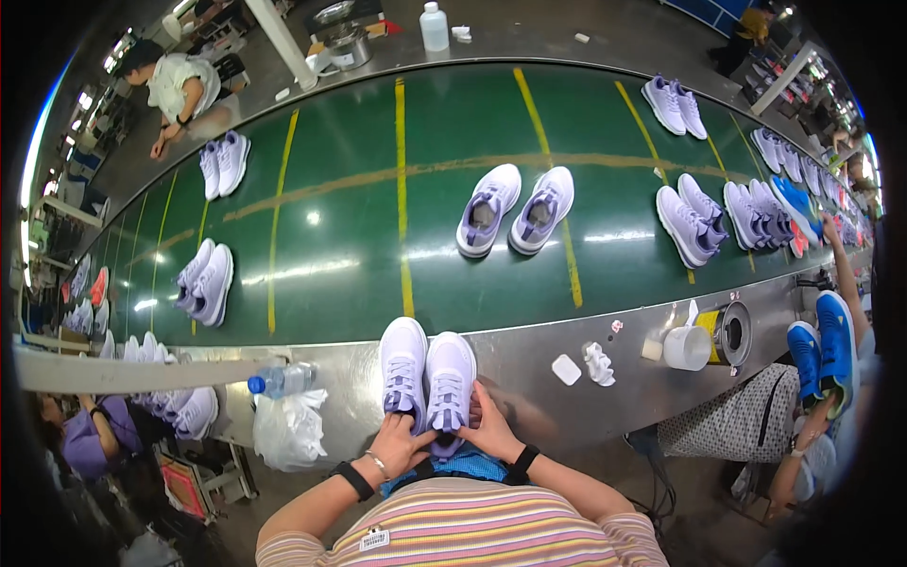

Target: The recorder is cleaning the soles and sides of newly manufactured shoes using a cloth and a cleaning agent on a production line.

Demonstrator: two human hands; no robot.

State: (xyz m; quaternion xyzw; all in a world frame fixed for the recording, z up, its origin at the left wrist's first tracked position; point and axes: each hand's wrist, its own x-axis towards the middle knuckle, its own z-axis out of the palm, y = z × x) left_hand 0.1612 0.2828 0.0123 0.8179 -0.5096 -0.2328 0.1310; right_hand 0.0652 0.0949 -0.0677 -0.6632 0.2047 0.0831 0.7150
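Note:
A pair of pale lavender sneakers stands on the metal ledge right in front of me, toes pointing away. My left hand (394, 446) is at the heel of the left sneaker (403, 364), its fingers at the collar and its thumb reaching across toward the other shoe. On the right sneaker (450, 378), my right hand (490, 427) grips the heel end, with fingers along the outer side and the thumb by the opening. The fingertips inside the collars are partly hidden. Dark bands circle both wrists.
Beyond the ledge runs a green conveyor belt (350, 208) with yellow lines, carrying more sneakers (541, 210). Left on the ledge are a water bottle (283, 381) and a plastic bag (289, 430); right, a white cup (687, 348) and a tin (730, 333). Co-workers flank the belt; one holds blue shoes (835, 345).

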